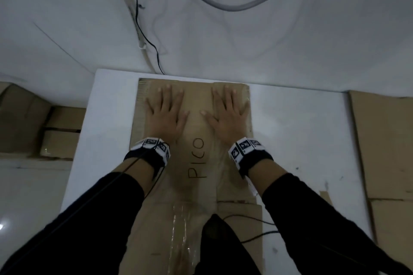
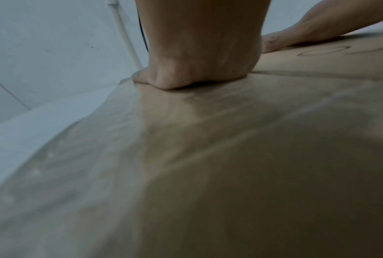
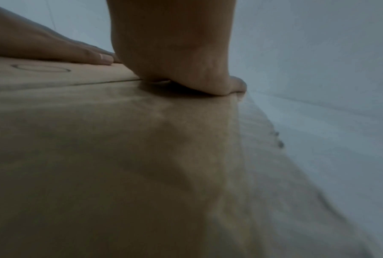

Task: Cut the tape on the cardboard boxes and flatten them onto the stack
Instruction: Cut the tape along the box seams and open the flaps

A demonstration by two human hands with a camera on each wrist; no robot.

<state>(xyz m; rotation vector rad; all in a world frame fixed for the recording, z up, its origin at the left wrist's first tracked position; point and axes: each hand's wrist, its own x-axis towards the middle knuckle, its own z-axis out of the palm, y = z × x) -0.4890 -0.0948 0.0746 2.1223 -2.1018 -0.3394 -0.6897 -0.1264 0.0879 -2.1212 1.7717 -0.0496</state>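
A flattened brown cardboard box (image 1: 196, 190) with "PICO" handwritten on it lies lengthwise on the white table (image 1: 297, 131). Clear tape (image 1: 181, 230) runs along its near part. My left hand (image 1: 166, 110) and right hand (image 1: 228, 111) both lie palm down with fingers spread on the far end of the cardboard, pressing it flat. The left wrist view shows the heel of the left hand (image 2: 197, 52) on the cardboard (image 2: 208, 165), with the right hand's thumb (image 2: 272, 41) beyond. The right wrist view shows the right hand's heel (image 3: 175, 52) near the cardboard's right edge (image 3: 234, 122).
More flat cardboard (image 1: 384, 152) lies at the table's right side. Brown boxes (image 1: 33, 125) sit lower at the left. A black cable (image 1: 145, 38) and a grey hose (image 1: 223, 4) cross the white floor beyond the table. A thin black cord (image 1: 250, 219) lies on the cardboard's near right.
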